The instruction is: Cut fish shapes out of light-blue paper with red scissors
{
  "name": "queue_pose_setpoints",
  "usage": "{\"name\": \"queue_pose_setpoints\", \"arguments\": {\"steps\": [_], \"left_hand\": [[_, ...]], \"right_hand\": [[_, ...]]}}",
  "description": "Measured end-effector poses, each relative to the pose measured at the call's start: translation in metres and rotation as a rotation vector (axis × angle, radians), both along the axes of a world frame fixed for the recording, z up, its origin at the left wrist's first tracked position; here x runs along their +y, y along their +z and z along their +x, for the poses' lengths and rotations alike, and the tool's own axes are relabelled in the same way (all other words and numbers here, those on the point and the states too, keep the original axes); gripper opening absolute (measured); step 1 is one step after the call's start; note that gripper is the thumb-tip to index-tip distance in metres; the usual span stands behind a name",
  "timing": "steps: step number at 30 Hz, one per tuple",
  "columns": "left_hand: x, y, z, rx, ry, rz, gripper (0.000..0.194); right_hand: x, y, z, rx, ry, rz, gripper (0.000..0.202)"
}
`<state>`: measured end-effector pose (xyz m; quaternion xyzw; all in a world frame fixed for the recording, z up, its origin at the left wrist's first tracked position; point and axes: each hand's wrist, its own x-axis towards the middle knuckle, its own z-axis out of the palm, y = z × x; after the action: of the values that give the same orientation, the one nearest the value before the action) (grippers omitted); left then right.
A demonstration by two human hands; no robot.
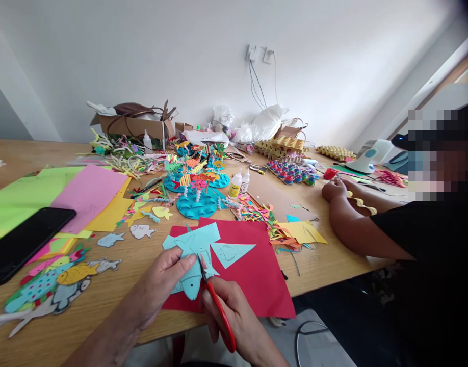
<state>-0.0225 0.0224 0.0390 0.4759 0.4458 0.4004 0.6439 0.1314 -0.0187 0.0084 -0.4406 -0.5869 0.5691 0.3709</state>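
Light-blue paper (190, 283) is being clamped by fingers of the left hand (161, 275), red-handled scissors (223, 317) by those of the right hand (237, 312), miscutting being risked through paper slippage.

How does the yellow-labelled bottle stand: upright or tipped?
Upright: the yellow-labelled bottle stands on its base, tip pointing up.

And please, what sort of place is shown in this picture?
It looks like a craft workroom, though it may be only a room used for crafts. The wooden table carries coloured paper sheets and cut-out fish, and the right hand holds red-handled scissors at light-blue paper.
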Motion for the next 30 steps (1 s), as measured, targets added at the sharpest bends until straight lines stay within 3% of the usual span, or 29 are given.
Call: {"name": "queue_pose_setpoints", "arguments": {"steps": [13, 21, 30], "left_hand": [[0.0022, -0.0037, -0.0057, 0.027, -0.004, -0.031, 0.031], [0.0001, -0.0007, -0.0037, 0.104, 0.101, 0.103, 0.027], [0.0002, 0.0032, -0.0037, 0.136, 0.028, 0.123, 0.026]], "right_hand": [[-0.0006, -0.0045, 0.0025, -0.020, -0.001, -0.012, 0.050], [-0.0001, -0.0053, 0.0016, 0.006, 0.005, -0.029, 0.049], [-0.0006, -0.0011, 0.0016, -0.031, 0.007, -0.009, 0.048]]}}
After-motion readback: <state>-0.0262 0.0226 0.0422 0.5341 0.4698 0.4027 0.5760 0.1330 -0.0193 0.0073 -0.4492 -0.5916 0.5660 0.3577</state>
